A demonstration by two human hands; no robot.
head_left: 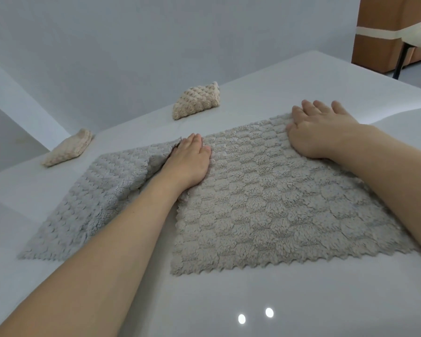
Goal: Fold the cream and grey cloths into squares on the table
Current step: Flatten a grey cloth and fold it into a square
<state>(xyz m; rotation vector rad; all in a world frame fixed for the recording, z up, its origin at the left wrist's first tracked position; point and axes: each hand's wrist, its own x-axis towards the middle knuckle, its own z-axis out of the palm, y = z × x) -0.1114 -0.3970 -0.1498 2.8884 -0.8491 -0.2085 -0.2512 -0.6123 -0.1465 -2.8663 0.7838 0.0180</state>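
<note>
A beige-grey fluffy cloth (272, 205) lies spread flat on the white table (229, 307). My left hand (191, 161) rests flat on its far left corner, fingers straight. My right hand (321, 128) presses flat on its far right corner. A lighter grey cloth (90, 203) lies unfolded to the left, its near edge rumpled against my left wrist. Two cream cloths sit folded farther back: one (197, 100) behind the middle, one (68, 148) at the far left edge.
The table's left edge drops off just beyond the left cream cloth. A brown cardboard box (384, 32) and a chair leg (401, 59) stand past the table's far right corner. Bare table surface lies in front of the cloths.
</note>
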